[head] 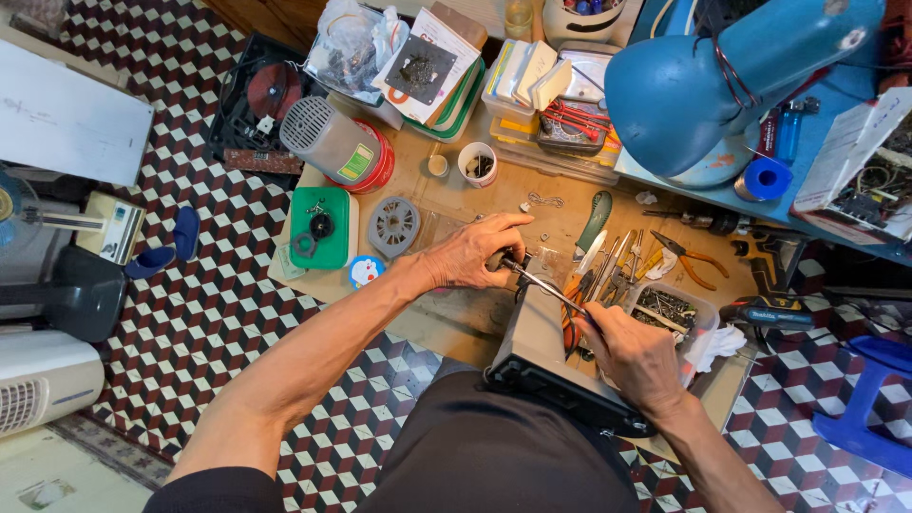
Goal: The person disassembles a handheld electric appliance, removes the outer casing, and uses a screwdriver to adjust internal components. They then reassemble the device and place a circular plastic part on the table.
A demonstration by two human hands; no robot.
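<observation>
Head view: right hand point(635, 359) grips screwdriver point(543, 283), tip at grey casing point(541, 332); left hand point(478, 253) closed, steadying tip. Casing unopened; pliers point(698, 258) beyond casing idle.

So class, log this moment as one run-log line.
left hand: steadies screwdriver tip | right hand: grips screwdriver | under: grey device casing | place: wooden workbench
</observation>
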